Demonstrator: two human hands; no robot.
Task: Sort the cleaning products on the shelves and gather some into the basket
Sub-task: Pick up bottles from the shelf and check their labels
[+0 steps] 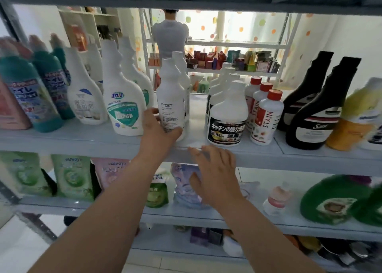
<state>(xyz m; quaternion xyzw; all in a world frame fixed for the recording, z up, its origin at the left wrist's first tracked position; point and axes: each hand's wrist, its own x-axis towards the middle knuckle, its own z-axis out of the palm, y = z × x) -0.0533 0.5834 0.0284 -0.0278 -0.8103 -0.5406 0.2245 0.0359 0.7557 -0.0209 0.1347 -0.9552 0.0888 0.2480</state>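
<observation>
Gripping white bottle point(170, 99) — left hand point(159, 126) fingers clamped low | right hand point(215, 175) fingers apart, half-hiding purple pouch point(183, 190)

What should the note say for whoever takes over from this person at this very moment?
Left hand: grips the white bottle low on its body. The bottle is upright at the front of the upper shelf, between the green-labelled spray bottle and the black-labelled bottles.
Right hand: open, fingers spread by the shelf's front edge, holding nothing.
Done: bottles stand in rows, grouped by kind.
Left: the basket is not in view; nothing shows as gathered.
</observation>
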